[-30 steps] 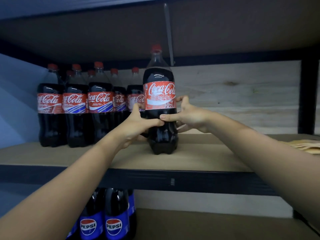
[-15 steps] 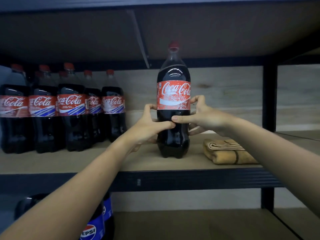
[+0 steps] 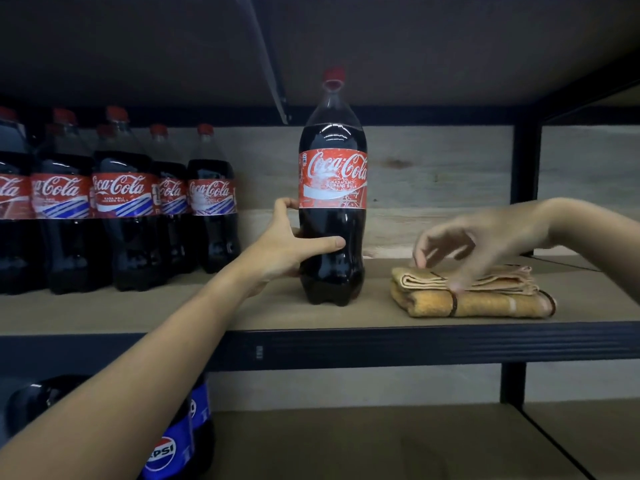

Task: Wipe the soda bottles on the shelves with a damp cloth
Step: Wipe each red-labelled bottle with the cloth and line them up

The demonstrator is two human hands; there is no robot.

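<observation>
1. Dark cola filled the lone Coca-Cola bottle [image 3: 332,188], which stood upright near the front of the middle shelf [image 3: 346,317], its long axis vertical and its red cap [image 3: 333,73] just under the board above.
2. Its lower body was held by the left hand [image 3: 287,244]: thumb laid across the front below the label, the other fingers curled round the far left side, so the grip was closed on the bottle.
3. Just to the bottle's right, apart from it, lay the folded tan cloth [image 3: 485,301], flat on the same shelf with its long axis running left to right along the front edge.
4. Over the cloth hung the right hand [image 3: 485,244], palm down, fingers spread and bent loosely. The motion blur kept me from telling whether the fingertips touched the top fold; nothing was gripped.
5. By my judgement the cloth lay directly beneath the right hand, by far the nearer hand, so the pickup called for a short drop and a pinch on the top fold, then a leftward carry to the steadied bottle.
6. Farther left stood a row of Coca-Cola bottles [image 3: 121,202], well apart, and Pepsi bottles [image 3: 166,445] on the shelf below.
</observation>
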